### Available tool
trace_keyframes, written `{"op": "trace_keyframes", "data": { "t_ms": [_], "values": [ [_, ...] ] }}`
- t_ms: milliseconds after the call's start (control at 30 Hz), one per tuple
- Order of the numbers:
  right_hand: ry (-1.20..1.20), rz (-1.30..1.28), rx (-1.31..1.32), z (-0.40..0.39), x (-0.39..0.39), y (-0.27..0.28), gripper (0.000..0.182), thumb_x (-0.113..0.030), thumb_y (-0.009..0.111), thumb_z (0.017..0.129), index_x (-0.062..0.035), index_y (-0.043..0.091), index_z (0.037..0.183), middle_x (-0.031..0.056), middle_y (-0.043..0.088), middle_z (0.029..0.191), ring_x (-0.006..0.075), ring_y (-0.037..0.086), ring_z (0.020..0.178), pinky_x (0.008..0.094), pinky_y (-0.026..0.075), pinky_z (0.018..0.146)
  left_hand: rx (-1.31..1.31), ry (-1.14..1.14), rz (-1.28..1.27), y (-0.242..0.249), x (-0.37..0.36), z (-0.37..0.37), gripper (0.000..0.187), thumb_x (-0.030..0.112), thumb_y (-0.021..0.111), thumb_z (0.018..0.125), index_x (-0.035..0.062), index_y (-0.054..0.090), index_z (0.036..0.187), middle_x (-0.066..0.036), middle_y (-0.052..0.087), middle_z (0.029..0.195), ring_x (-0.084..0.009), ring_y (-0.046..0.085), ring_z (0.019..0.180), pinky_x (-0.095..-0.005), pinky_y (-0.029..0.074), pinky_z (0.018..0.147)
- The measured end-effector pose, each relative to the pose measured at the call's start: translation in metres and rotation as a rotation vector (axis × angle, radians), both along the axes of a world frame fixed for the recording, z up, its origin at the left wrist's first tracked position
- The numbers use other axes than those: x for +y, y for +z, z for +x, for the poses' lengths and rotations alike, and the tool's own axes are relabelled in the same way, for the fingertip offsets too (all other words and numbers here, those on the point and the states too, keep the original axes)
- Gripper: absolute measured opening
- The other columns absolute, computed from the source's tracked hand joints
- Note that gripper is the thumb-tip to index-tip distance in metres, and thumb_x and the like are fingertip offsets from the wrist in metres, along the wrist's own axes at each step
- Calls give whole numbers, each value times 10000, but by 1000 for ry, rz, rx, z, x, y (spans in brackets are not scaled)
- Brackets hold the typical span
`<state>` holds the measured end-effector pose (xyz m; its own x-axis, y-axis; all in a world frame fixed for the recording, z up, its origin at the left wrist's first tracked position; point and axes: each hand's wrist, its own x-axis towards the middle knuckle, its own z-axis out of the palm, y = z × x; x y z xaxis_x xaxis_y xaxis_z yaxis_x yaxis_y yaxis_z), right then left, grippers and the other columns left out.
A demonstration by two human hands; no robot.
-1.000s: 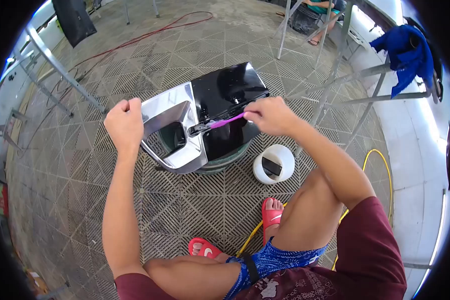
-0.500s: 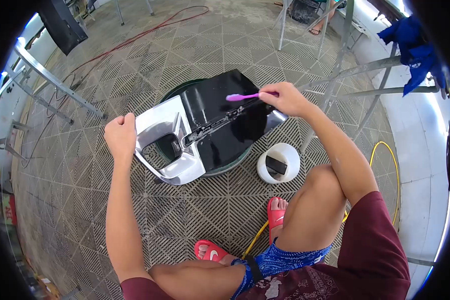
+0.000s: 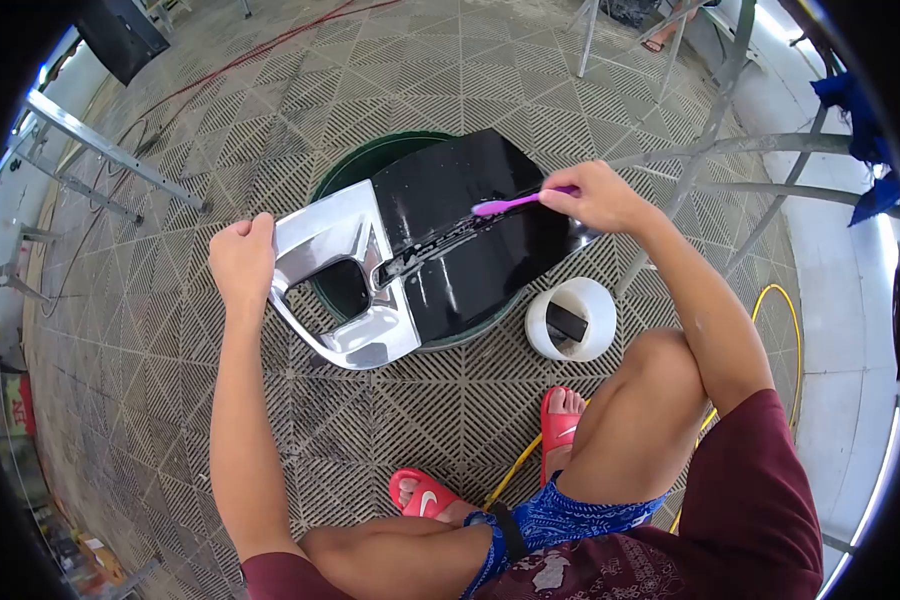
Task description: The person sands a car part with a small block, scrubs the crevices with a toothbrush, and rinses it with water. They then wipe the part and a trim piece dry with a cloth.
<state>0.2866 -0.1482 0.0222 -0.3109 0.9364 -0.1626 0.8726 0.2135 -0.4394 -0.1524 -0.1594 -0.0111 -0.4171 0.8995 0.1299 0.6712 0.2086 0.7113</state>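
A glossy panel, black (image 3: 480, 245) on the right with a chrome frame (image 3: 355, 215) around an opening on the left, rests across a dark green round tub (image 3: 345, 170). My left hand (image 3: 242, 258) is closed around the chrome frame's left edge. In my right hand (image 3: 592, 198), pinched between fingers and thumb, is a purple toothbrush (image 3: 515, 204). Its head meets the wet, sudsy groove (image 3: 435, 245) that runs along the black part. The bristles themselves are hidden under the head.
Right of the tub stands a white bucket (image 3: 592, 340) holding a dark block (image 3: 567, 322). Metal stands (image 3: 120, 150) rise at both sides, with blue cloth (image 3: 860, 150) at right. A yellow hose (image 3: 798, 350) and red hose (image 3: 260, 80) lie on the patterned floor. Another person's foot (image 3: 654, 44) shows far back.
My right hand has brought the toothbrush down from above the panel onto its groove. The panel and bucket appear slightly further right in view. My left hand keeps its grip.
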Motion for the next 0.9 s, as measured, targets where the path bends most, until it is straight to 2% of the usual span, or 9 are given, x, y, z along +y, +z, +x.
{"op": "trace_keyframes", "data": {
  "t_ms": [233,567,700,833,900],
  "values": [
    [13,-34,2,10,7,-4,337,-382,693,954,-82,790,1073,137,748,850,297,731,835,407,559,796,-27,8,-13,-6,5,-6,393,312,629,834,-61,664,717,-148,585,594,-246,556,569,-398,475,653],
    [44,-24,-79,5,-4,6,345,-392,677,946,-82,789,1048,135,737,811,318,714,788,422,551,774,6,11,11,-7,3,-4,396,315,630,835,-56,671,703,-152,595,594,-243,568,566,-390,475,644],
    [-8,-3,-59,16,-2,9,352,-399,676,935,-78,796,1021,143,743,820,330,718,800,419,558,787,25,34,62,9,-5,6,397,312,632,837,-52,662,680,-133,582,566,-225,554,541,-381,468,628],
    [18,92,-116,-3,-8,24,313,-392,675,931,-116,814,979,118,748,797,328,716,782,432,559,794,69,47,84,13,-9,6,393,300,634,841,-53,653,668,-117,573,549,-204,539,526,-378,460,611],
    [105,327,-282,-17,-10,28,309,-402,668,940,-131,818,952,113,750,795,324,716,792,447,556,795,78,46,107,17,-10,6,393,289,635,848,-54,639,656,-105,559,544,-182,519,523,-375,448,593]
  ]
}}
